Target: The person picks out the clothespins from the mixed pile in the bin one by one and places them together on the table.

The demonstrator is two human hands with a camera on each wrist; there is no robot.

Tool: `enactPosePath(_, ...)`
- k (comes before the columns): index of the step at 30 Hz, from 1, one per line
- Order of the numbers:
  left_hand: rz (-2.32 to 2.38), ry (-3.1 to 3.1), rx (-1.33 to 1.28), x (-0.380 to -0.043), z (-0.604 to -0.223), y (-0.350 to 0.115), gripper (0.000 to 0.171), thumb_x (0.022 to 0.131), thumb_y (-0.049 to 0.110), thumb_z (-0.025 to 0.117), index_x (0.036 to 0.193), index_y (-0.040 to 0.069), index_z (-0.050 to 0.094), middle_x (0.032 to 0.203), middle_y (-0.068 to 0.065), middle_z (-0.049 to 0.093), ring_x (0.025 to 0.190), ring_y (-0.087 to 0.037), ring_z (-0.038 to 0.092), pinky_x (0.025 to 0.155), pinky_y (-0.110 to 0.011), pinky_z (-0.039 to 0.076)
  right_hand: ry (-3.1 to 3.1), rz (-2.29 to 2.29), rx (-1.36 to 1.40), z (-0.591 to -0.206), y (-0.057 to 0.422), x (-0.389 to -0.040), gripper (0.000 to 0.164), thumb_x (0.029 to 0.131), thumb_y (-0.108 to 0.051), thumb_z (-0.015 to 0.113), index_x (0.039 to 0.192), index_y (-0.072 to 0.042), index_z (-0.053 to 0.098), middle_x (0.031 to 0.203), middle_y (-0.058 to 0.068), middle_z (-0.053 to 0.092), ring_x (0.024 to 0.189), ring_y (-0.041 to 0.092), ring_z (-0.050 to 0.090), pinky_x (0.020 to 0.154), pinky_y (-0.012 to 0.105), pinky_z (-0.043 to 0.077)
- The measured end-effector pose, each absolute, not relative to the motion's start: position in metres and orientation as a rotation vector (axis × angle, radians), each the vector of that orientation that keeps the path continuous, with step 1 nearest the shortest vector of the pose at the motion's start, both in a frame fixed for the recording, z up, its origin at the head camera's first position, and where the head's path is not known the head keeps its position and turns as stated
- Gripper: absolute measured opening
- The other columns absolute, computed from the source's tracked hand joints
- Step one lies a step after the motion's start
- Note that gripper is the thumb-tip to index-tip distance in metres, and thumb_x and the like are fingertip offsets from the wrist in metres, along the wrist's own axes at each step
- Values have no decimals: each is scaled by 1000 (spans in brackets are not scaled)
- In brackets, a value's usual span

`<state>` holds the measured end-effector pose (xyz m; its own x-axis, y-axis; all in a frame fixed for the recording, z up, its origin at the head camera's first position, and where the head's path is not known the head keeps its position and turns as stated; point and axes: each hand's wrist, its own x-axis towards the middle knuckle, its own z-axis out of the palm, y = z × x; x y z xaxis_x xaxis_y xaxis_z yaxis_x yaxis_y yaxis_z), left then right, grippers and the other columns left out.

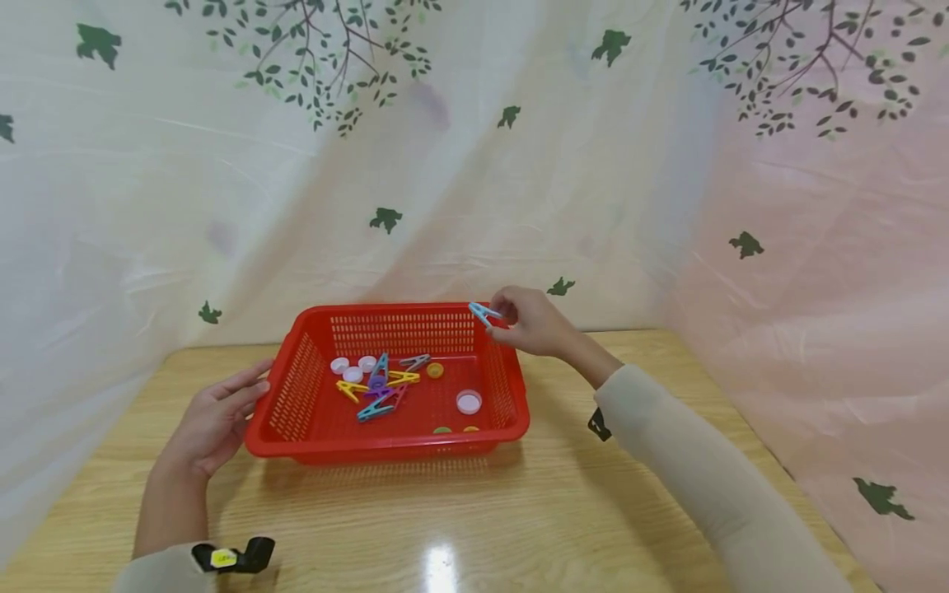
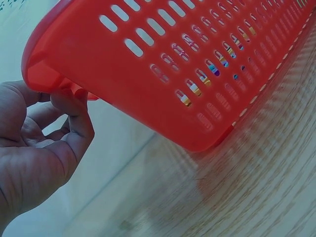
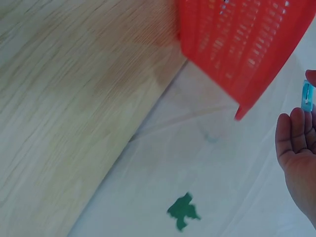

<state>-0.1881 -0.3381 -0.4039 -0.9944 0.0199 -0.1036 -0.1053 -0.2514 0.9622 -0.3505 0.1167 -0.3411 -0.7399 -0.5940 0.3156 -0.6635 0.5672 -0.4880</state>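
A red plastic basket (image 1: pixel 400 449) with slotted walls stands on the table, tipped a little toward me. On its left side my left hand (image 1: pixel 218 416) grips the rim; in the left wrist view, the fingers (image 2: pixel 74 111) curl under that rim. My right hand (image 1: pixel 535 323) pinches a light blue clothespin (image 1: pixel 483 313) above the basket's back right corner. The right wrist view shows the same clothespin (image 3: pixel 307 96) between thumb and fingers, partly cut off by the frame edge. Inside the basket lie several clothespins, among them a yellow one (image 1: pixel 403 378) and a blue one (image 1: pixel 376 409).
Several bottle caps share the basket: white caps (image 1: pixel 352 375) at the left, a yellow cap (image 1: pixel 435 371), and a pink-rimmed white cap (image 1: pixel 469 402) at the right. Under it is a wooden table (image 1: pixel 356 527). A leaf-patterned cloth (image 1: pixel 460 181) hangs behind the table and along its sides.
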Motion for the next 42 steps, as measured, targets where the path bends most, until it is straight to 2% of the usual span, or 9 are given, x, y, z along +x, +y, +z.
enactPosePath(5,2438,1856,-113,-188,-404,-338,46,102,15,66,147,21,58,118,16,72,102,-10,72,84,-33,62,-2661,924,1014,-348,135,-353,23,88,-16,75,105,-4,66,92,11,65,82,23,56,70,34,54)
enactPosePath(14,2455,1815,-155,-184,-405,-338,49,102,17,66,149,22,56,117,15,72,102,-10,72,84,-35,61,-2675,897,926,-366,169,-358,25,87,-15,80,103,0,68,86,7,64,74,21,57,63,33,53)
enactPosePath(22,2528,1722,-149,-185,-406,-339,38,103,13,63,139,26,66,114,9,75,99,-14,74,83,-36,62,-2732,834,840,-376,192,-357,26,88,-16,81,103,0,67,89,12,65,77,22,57,68,35,51)
enactPosePath(34,2516,1724,-155,-187,-408,-339,37,103,13,63,137,27,68,114,9,75,99,-13,73,83,-36,62,-2797,823,612,-403,203,-351,34,86,-21,82,102,4,66,85,10,65,76,23,59,67,35,51)
enactPosePath(42,2501,1755,-149,-189,-406,-336,38,101,14,66,138,25,67,115,11,74,98,-14,73,83,-36,62,-2863,854,536,-415,203,-348,34,88,-21,81,103,5,65,89,12,65,82,25,60,72,39,53)
